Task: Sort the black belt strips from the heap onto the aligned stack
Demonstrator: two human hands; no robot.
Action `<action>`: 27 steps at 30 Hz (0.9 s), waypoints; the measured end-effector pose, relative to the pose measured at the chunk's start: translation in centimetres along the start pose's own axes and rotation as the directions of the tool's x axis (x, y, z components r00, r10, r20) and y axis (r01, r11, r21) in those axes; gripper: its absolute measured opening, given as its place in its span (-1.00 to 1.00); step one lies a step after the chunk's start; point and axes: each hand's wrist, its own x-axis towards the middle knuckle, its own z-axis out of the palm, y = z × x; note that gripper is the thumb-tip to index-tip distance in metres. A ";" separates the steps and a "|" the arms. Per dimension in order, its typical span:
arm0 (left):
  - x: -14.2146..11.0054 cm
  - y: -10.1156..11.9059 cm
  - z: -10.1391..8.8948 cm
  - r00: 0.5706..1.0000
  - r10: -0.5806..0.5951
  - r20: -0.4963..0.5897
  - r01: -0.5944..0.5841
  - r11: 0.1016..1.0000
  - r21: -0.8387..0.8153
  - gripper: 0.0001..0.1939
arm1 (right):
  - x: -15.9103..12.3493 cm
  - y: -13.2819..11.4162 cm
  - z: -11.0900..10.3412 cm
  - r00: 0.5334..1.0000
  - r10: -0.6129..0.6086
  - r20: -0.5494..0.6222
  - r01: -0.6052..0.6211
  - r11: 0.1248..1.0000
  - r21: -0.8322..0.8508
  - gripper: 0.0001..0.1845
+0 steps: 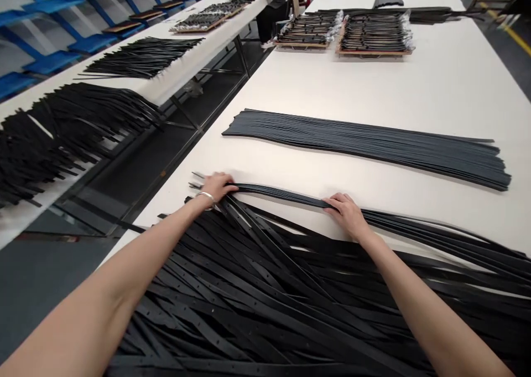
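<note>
A thin bundle of black straps [282,195] runs between my two hands on the white table. My left hand [219,187], with a bangle at the wrist, is closed round the bundle close to its left end, where a few strap tips stick out. Farther right, my right hand [345,213] is wrapped round the same bundle, which fans out toward the right edge. Below my hands lies a large loose heap of black straps [265,305], many with punched holes. Beyond them, a flat, neatly aligned stack of black straps [365,147] lies across the table.
Two boards of bundled dark straps [375,34] sit at the far end of the white table [290,83]. On the left, another table holds strap piles [74,117]. Blue racks [53,11] stand behind it. A person [276,0] is at the back.
</note>
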 end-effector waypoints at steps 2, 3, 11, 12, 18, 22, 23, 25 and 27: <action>-1.0 -2.5 -1.4 0.972 -0.191 -0.135 0.211 0.966 0.149 -0.77 | 0.2 -0.1 0.1 1.000 0.018 -0.018 -0.018 1.000 0.003 -0.67; -1.7 -2.5 -1.8 0.952 -0.230 -0.203 0.269 0.944 0.191 -0.75 | 0.3 -0.1 0.2 0.999 0.026 -0.026 -0.026 1.000 0.003 -0.68; -9.3 12.3 2.2 0.767 0.634 0.095 -0.613 0.769 -0.183 -0.77 | 0.4 -0.5 -0.1 0.998 0.054 -0.018 -0.053 0.998 0.014 -0.69; -10.0 13.4 2.5 0.714 0.687 0.132 -0.660 0.725 -0.199 -0.79 | 0.3 -0.5 -0.2 0.998 0.060 -0.019 -0.060 0.998 0.016 -0.69; -11.0 14.0 1.0 0.764 0.640 0.080 -0.614 0.760 -0.215 -0.79 | 0.4 -0.2 0.2 0.997 0.076 0.002 -0.076 0.996 0.053 -0.69; -8.0 15.0 2.0 0.914 0.356 -0.193 -0.396 0.885 -0.246 -0.82 | 0.5 -0.2 0.2 0.996 0.086 0.003 -0.086 0.991 0.100 -0.70; -7.0 15.4 2.8 0.916 0.336 -0.220 -0.386 0.889 -0.248 -0.85 | 0.6 -0.3 0.1 0.996 0.088 -0.001 -0.087 0.990 0.113 -0.71; -4.5 16.0 4.4 0.900 0.353 -0.255 -0.413 0.877 -0.244 -0.88 | 0.8 -0.6 0.1 0.996 0.093 -0.004 -0.092 0.987 0.133 -0.71; -2.0 16.1 5.7 0.879 0.369 -0.301 -0.447 0.858 -0.254 -0.88 | 1.1 -0.8 0.0 0.995 0.103 -0.007 -0.102 0.986 0.129 -0.72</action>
